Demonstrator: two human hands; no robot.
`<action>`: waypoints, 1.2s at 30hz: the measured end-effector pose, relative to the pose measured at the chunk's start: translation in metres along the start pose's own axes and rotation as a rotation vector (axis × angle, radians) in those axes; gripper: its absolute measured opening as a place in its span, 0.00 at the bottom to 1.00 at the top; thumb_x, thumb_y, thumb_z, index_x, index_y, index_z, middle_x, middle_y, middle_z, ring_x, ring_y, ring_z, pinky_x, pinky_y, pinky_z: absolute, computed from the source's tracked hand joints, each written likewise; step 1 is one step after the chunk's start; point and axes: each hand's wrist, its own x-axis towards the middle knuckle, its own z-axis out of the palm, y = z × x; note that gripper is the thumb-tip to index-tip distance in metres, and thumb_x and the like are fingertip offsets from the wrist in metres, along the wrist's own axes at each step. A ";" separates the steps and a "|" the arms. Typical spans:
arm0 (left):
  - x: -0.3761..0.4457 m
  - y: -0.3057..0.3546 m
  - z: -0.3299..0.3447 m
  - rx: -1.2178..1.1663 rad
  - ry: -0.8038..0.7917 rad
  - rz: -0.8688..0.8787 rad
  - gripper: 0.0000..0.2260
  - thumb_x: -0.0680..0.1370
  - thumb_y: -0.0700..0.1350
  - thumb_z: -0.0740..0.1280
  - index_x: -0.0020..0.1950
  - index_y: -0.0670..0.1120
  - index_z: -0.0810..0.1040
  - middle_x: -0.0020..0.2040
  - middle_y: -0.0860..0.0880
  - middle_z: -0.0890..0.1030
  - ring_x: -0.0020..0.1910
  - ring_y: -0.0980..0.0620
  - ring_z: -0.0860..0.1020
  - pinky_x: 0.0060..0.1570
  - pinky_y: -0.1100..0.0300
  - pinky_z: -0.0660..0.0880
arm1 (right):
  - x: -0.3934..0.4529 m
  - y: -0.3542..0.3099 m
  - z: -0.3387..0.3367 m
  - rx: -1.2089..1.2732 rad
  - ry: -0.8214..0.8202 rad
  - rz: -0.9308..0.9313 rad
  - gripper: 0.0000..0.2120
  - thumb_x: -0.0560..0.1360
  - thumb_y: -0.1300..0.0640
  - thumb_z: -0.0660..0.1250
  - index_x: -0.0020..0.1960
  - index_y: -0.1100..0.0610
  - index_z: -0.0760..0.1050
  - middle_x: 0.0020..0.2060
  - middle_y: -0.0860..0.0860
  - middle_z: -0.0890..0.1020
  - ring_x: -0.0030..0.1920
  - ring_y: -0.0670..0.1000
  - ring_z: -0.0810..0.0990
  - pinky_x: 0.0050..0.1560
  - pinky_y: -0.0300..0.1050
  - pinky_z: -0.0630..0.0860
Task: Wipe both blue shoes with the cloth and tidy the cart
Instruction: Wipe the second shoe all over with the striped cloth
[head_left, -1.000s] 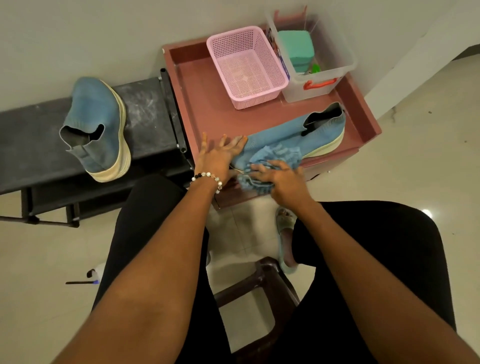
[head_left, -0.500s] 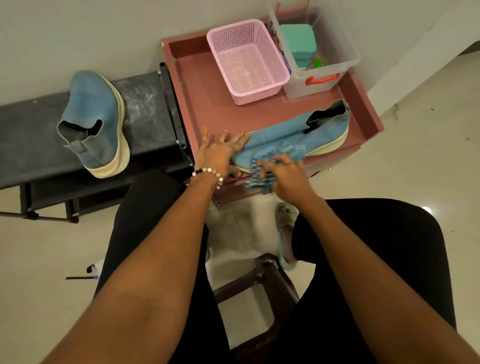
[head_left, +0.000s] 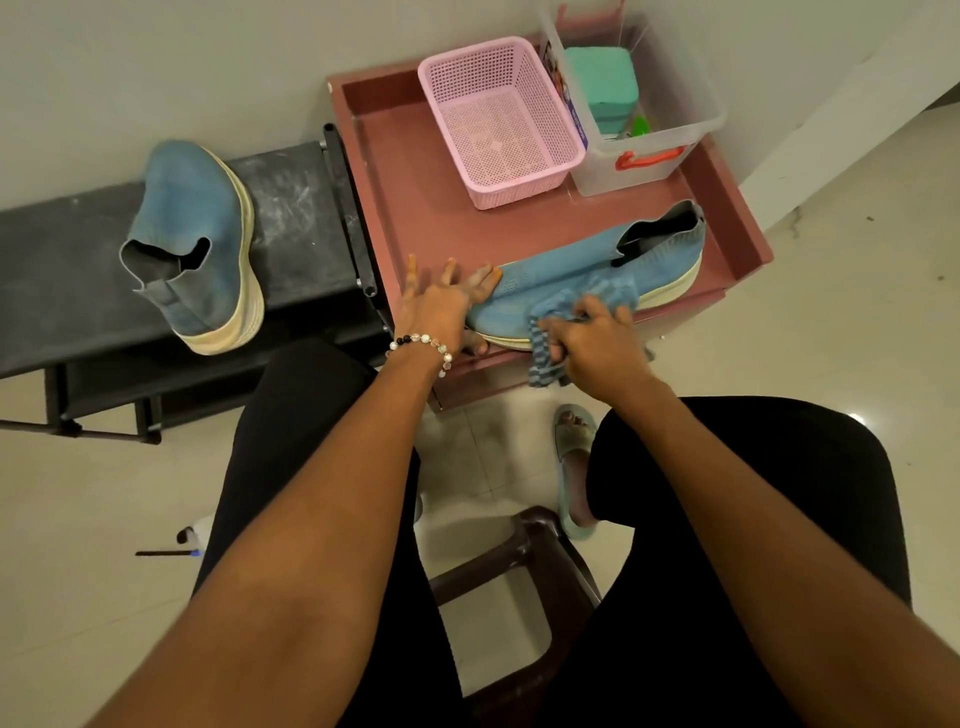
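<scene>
- Since a second ago the right hand (head_left: 597, 343) has slid its cloth (head_left: 582, 306) a little rightward along the shoe, from the toe toward the middle, while the left hand (head_left: 441, 306) has stayed at the toe.
- On the cart (head_left: 395, 171), a reddish tray top, one blue shoe (head_left: 550, 275) lies on its side along the near edge, toe to the left, heel to the right.
- Left of the cart, the second blue shoe (head_left: 192, 244) rests well apart on a dark bench (head_left: 301, 208), nothing touching it; whether it is wiped cannot be told.
- At the far side of the cart stand an empty pink basket (head_left: 498, 124) and, just right of it, a clear bin (head_left: 644, 150) holding a green block.
- Fingers of the left hand are spread flat, pressing the toe to steady it and gripping nothing.
- Curled fingers of the right hand bunch the blue checked cloth against the shoe's upper and sole edge.
- My judgement: wiping of the first shoe is midway, its heel half not yet reached; the other shoe and tidying the cart seem left.
</scene>
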 end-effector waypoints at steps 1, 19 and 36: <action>0.000 0.000 0.001 0.002 0.006 -0.001 0.45 0.70 0.59 0.72 0.77 0.60 0.45 0.77 0.62 0.50 0.77 0.49 0.50 0.69 0.33 0.36 | 0.001 -0.002 -0.002 -0.060 0.009 0.015 0.14 0.75 0.57 0.57 0.58 0.55 0.76 0.54 0.56 0.78 0.66 0.55 0.65 0.58 0.52 0.60; -0.002 0.002 0.001 0.023 0.028 -0.017 0.42 0.72 0.57 0.71 0.77 0.60 0.47 0.77 0.61 0.51 0.77 0.49 0.52 0.69 0.34 0.35 | 0.008 -0.044 -0.004 -0.071 0.067 0.202 0.12 0.74 0.60 0.62 0.57 0.59 0.76 0.51 0.58 0.81 0.64 0.58 0.67 0.60 0.53 0.62; 0.000 0.004 0.002 -0.056 0.004 -0.018 0.44 0.70 0.56 0.72 0.77 0.60 0.47 0.77 0.60 0.51 0.77 0.49 0.50 0.67 0.34 0.34 | 0.001 0.019 -0.001 -0.088 0.104 0.339 0.27 0.77 0.66 0.58 0.73 0.69 0.54 0.71 0.65 0.64 0.73 0.60 0.58 0.74 0.57 0.48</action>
